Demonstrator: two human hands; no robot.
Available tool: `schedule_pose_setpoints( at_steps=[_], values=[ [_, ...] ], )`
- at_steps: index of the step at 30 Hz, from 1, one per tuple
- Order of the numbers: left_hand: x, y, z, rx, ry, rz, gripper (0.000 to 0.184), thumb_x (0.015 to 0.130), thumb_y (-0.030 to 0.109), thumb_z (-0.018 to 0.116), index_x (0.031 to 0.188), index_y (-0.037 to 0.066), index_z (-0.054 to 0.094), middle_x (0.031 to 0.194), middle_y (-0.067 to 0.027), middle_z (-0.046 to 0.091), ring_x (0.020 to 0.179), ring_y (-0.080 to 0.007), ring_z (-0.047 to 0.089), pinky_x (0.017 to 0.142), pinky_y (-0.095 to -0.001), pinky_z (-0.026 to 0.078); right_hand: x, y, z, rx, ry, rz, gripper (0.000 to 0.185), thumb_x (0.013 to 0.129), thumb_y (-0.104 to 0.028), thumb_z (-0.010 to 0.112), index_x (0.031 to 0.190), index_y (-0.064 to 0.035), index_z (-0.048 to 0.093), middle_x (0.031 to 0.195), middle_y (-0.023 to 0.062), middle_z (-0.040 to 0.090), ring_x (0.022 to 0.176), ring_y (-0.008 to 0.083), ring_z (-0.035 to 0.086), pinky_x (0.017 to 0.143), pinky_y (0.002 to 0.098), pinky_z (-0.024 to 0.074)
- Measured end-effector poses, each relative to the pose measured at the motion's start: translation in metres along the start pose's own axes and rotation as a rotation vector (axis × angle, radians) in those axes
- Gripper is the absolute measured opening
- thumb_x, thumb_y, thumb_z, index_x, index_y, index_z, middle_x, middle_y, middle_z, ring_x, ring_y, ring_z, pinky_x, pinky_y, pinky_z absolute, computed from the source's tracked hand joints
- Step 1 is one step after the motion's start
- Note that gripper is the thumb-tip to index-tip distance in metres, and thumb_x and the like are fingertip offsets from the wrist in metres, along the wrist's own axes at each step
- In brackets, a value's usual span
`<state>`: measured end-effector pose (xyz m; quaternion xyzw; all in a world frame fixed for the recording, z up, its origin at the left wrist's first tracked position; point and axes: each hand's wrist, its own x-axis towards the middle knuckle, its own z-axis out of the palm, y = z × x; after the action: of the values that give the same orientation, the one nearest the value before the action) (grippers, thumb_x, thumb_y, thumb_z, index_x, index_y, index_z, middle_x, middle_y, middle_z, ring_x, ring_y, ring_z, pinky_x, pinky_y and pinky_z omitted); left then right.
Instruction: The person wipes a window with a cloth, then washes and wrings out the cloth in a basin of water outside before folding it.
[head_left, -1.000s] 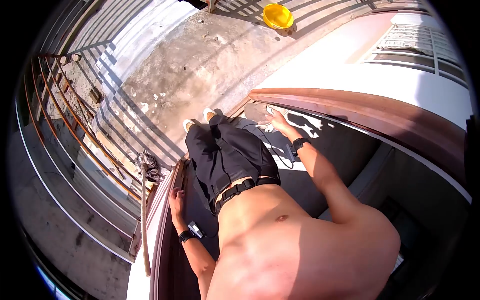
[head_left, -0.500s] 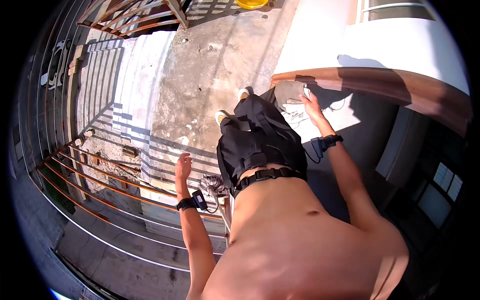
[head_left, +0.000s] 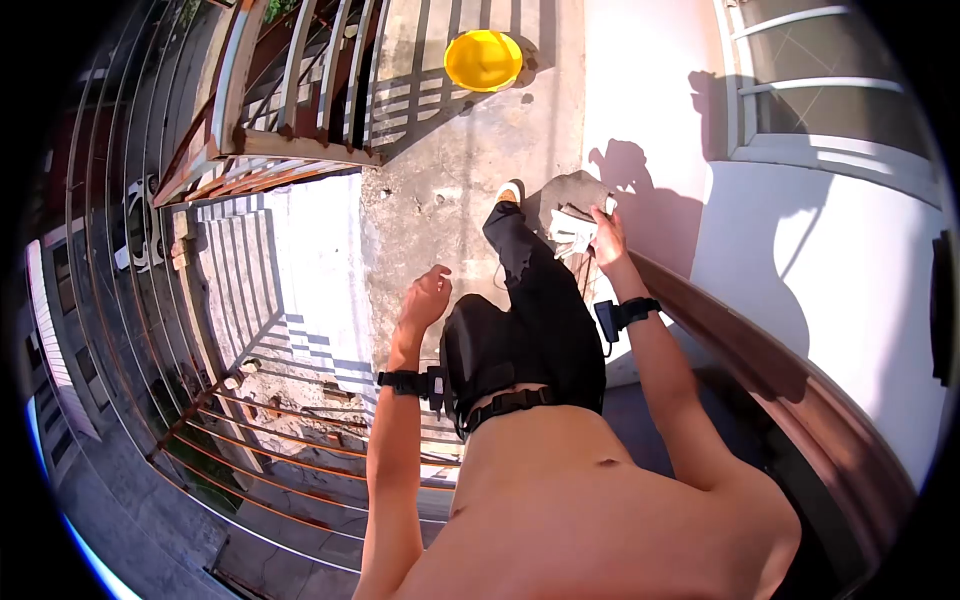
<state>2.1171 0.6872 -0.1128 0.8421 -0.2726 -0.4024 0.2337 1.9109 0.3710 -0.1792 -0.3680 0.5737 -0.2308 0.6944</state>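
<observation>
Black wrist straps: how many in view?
2. Left strap sits at the wrist of the left hand; right strap at the wrist of the right hand. Neither is hidden.

I see a plain yellow basin (head_left: 483, 60), black trousers (head_left: 545, 315), a reddish-brown door frame (head_left: 760, 350) and shadow-striped grey floor (head_left: 430, 200).

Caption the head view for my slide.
Whitish bundle in the right hand, left hand empty, yellow basin on sunlit concrete.

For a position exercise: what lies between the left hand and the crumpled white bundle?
From the left hand: grey concrete, then a black fabric trouser leg, in the head view.
</observation>
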Motion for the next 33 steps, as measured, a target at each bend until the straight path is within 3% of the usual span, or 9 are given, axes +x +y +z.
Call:
schedule_pose_setpoints(
  at_steps=[3, 6, 12, 13, 18, 19, 23, 28, 33],
  values=[
    [0.066, 0.043, -0.013, -0.026, -0.035, 0.060, 0.025, 0.093, 0.018, 0.054, 0.113, 0.008, 0.064, 0.098, -0.0220, 0.070, 0.096, -0.0409, 0.067, 0.084, -0.0460, 0.053, 0.063, -0.022, 0.033, -0.135, -0.068, 0.099, 0.032, 0.095, -0.021, 0.065, 0.123, -0.0104, 0.055, 0.101, 0.0018, 0.065, 0.080, 0.0131, 0.064, 0.062, 0.0293, 0.0514],
    [0.132, 0.074, -0.036, 0.003, -0.091, 0.095, 0.025, 0.092, 0.018, 0.053, 0.112, 0.007, 0.063, 0.098, -0.0228, 0.069, 0.097, -0.0424, 0.065, 0.084, -0.0474, 0.052, 0.106, -0.035, 0.077, -0.142, -0.114, 0.051, 0.045, 0.096, -0.020, 0.061, 0.134, 0.0008, 0.050, 0.123, 0.0104, 0.061, 0.111, 0.0217, 0.056, 0.097, 0.0349, 0.0433],
    [0.279, 0.095, -0.078, -0.084, -0.170, 0.021, 0.026, 0.092, 0.021, 0.053, 0.112, 0.008, 0.063, 0.096, -0.0226, 0.069, 0.096, -0.0434, 0.065, 0.083, -0.0486, 0.052, 0.203, -0.066, 0.160, -0.198, -0.079, 0.015, 0.033, 0.099, -0.015, 0.058, 0.130, -0.0044, 0.053, 0.121, 0.0059, 0.064, 0.107, 0.0186, 0.062, 0.094, 0.0327, 0.0488],
    [0.312, 0.088, -0.079, -0.096, -0.177, 0.026, 0.025, 0.092, 0.022, 0.054, 0.111, 0.009, 0.063, 0.096, -0.0217, 0.070, 0.097, -0.0427, 0.065, 0.083, -0.0483, 0.052, 0.226, -0.065, 0.171, -0.121, -0.122, 0.133, 0.051, 0.096, -0.020, 0.061, 0.141, -0.0007, 0.044, 0.138, 0.0122, 0.052, 0.127, 0.0232, 0.047, 0.107, 0.0360, 0.0352],
    [0.483, 0.071, -0.083, -0.110, -0.255, 0.042, 0.032, 0.091, 0.032, 0.061, 0.115, 0.011, 0.060, 0.097, -0.0153, 0.072, 0.095, -0.0367, 0.069, 0.085, -0.0453, 0.054, 0.315, -0.091, 0.259, -0.230, -0.050, 0.153, 0.057, 0.097, -0.028, 0.059, 0.144, -0.0012, 0.041, 0.143, 0.0131, 0.049, 0.132, 0.0244, 0.045, 0.110, 0.0368, 0.0328],
    [0.518, 0.067, -0.080, -0.063, -0.319, 0.013, 0.046, 0.089, 0.036, 0.067, 0.125, 0.010, 0.056, 0.114, -0.0157, 0.069, 0.105, -0.0334, 0.067, 0.092, -0.0429, 0.051, 0.334, -0.093, 0.274, -0.161, -0.031, 0.184, 0.056, 0.097, -0.027, 0.059, 0.144, -0.0012, 0.041, 0.144, 0.0132, 0.049, 0.133, 0.0246, 0.044, 0.111, 0.0369, 0.0328],
    [0.615, 0.071, -0.066, -0.013, -0.192, 0.112, 0.061, 0.087, 0.039, 0.071, 0.134, 0.005, 0.051, 0.131, -0.0198, 0.059, 0.115, -0.0316, 0.061, 0.098, -0.0407, 0.048, 0.407, -0.060, 0.322, -0.088, 0.085, 0.231, 0.053, 0.096, -0.024, 0.059, 0.142, -0.0015, 0.043, 0.140, 0.0130, 0.051, 0.127, 0.0249, 0.048, 0.107, 0.0366, 0.0367],
    [0.745, 0.036, -0.006, -0.488, -0.173, 0.005, 0.077, 0.088, 0.045, 0.070, 0.144, 0.001, 0.040, 0.137, -0.0266, 0.052, 0.127, -0.0371, 0.052, 0.106, -0.0413, 0.041, 0.513, -0.006, 0.377, -0.077, 0.084, 0.274, 0.043, 0.097, -0.018, 0.056, 0.137, -0.0047, 0.048, 0.127, 0.0108, 0.059, 0.113, 0.0223, 0.057, 0.095, 0.0344, 0.0450],
    [0.842, 0.007, 0.047, -0.799, -0.291, -0.144, 0.077, 0.094, 0.056, 0.055, 0.146, 0.001, 0.041, 0.142, -0.0236, 0.049, 0.128, -0.0317, 0.050, 0.100, -0.0373, 0.044, 0.610, 0.074, 0.404, -0.039, -0.049, 0.151, 0.033, 0.099, -0.021, 0.053, 0.129, -0.0074, 0.055, 0.120, 0.0086, 0.061, 0.107, 0.0196, 0.059, 0.091, 0.0327, 0.0466]
  ],
)
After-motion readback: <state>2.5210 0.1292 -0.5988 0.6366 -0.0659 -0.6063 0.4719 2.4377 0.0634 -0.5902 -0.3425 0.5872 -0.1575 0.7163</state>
